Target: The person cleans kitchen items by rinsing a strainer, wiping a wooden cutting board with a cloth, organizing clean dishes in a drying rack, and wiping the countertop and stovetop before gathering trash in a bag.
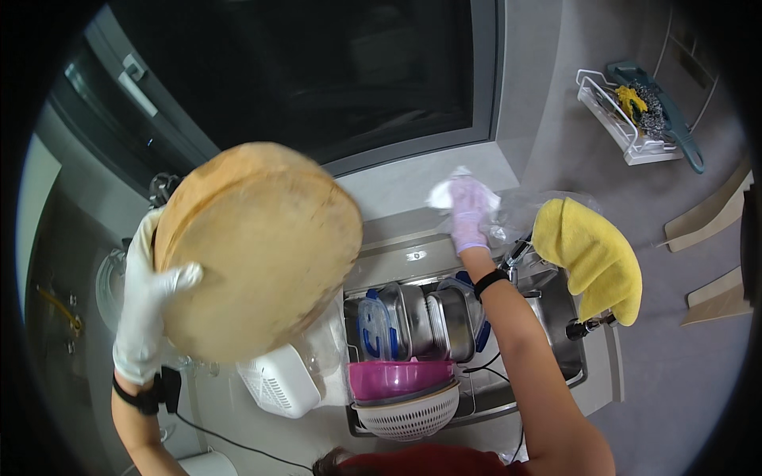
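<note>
My left hand (pixel 140 297), in a white glove, grips the edge of a thick round wooden chopping block (pixel 262 256). The block is tilted up off the counter, its broad pale face toward me. In a purple glove, my right hand (pixel 468 214) presses a crumpled white cloth or paper (pixel 441 195) onto the window sill (pixel 411 178). Clear plastic film (pixel 518 217) lies beside that wrist. What sits behind the block is hidden.
A dish rack in the sink (pixel 577 375) holds lidded metal containers (pixel 408 321), a pink bowl (pixel 399 379) and a white colander (pixel 411 413). A yellow cloth (pixel 589 256) drapes near the faucet. A white basket (pixel 280 381) stands below the block. A wall rack (pixel 622 140) holds scrubbers.
</note>
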